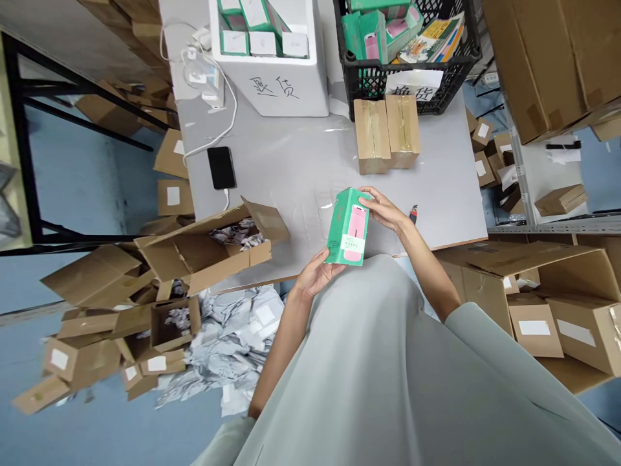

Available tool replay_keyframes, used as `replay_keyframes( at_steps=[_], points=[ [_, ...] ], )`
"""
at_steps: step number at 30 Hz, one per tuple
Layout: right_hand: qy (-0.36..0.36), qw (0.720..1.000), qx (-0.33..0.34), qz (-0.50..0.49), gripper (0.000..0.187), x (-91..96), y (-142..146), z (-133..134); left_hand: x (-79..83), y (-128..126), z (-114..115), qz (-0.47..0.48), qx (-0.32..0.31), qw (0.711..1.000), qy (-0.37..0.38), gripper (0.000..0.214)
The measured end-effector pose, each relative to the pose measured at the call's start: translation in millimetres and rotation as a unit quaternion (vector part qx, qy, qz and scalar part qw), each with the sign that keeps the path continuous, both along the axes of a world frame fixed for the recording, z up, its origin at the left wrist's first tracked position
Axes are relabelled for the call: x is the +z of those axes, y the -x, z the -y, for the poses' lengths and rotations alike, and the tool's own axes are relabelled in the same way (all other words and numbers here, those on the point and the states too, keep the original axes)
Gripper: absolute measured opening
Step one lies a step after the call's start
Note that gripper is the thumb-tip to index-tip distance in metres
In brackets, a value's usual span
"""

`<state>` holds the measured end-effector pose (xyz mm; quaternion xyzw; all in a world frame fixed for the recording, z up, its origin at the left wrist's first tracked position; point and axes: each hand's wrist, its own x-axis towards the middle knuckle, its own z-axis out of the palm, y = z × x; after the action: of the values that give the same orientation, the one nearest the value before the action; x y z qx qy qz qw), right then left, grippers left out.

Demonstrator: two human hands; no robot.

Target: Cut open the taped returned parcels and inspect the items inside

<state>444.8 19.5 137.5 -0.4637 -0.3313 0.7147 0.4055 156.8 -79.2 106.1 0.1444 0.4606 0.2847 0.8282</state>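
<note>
A green retail box point(339, 223) with a pink device pictured on its front is held tilted over the table's near edge. My left hand point(317, 275) grips its lower left corner. At its upper right, my right hand point(381, 206) has its fingers on the edge. To the left, an opened cardboard box point(218, 249) lies on the table with crumpled paper inside. A red and black box cutter point(413, 214) rests right of my right hand.
A white bin point(286, 84) and a black crate point(359, 81) with green boxes stand at the back of the table point(291, 168). Two small cartons point(372, 136) sit before the crate. A phone point(222, 168) lies left, on a cable. Large cartons point(485, 285) flank the right.
</note>
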Motion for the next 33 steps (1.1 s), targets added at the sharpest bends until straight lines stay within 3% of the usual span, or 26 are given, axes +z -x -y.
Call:
replay_keyframes(
  at_steps=[2,7,10,17,20,22,24,28,33],
  points=[
    [0.013,1.000,0.004,-0.002,0.063,-0.1,1.2,0.5,0.1,1.2,0.0,0.015,-0.016,1.000,0.009,0.052],
    [-0.005,0.995,-0.035,0.095,0.061,-9.1,11.5,-2.1,2.6,-6.4,-5.3,-0.036,-0.039,0.997,-0.048,0.078],
    [-0.018,0.992,-0.036,0.117,0.061,-12.5,14.9,-4.6,4.2,-9.0,-8.8,-0.063,-0.051,0.995,-0.063,0.082],
    [-0.018,0.991,-0.042,0.125,0.062,-8.7,17.7,-13.7,11.2,-10.7,-15.4,-0.079,-0.029,0.994,-0.063,0.090],
    [0.011,0.993,-0.060,0.100,0.084,-2.2,25.0,-11.7,15.6,-12.1,-22.6,-0.083,0.006,0.995,-0.059,0.093],
    [0.050,0.994,-0.049,0.078,0.103,2.6,32.1,-4.7,19.1,-11.2,-31.4,-0.087,0.034,0.994,-0.063,0.091],
    [0.075,0.995,-0.027,0.054,0.110,4.6,39.6,5.7,22.2,-8.6,-43.7,-0.095,0.053,0.991,-0.076,0.088],
    [0.061,0.997,-0.012,0.036,0.089,-3.1,51.7,25.7,27.3,-2.8,-72.8,-0.105,0.046,0.988,-0.102,0.090],
    [0.056,0.998,-0.032,0.007,0.086,-11.3,59.3,33.6,40.6,-6.6,-96.8,-0.099,0.029,0.988,-0.119,0.091]
  ],
)
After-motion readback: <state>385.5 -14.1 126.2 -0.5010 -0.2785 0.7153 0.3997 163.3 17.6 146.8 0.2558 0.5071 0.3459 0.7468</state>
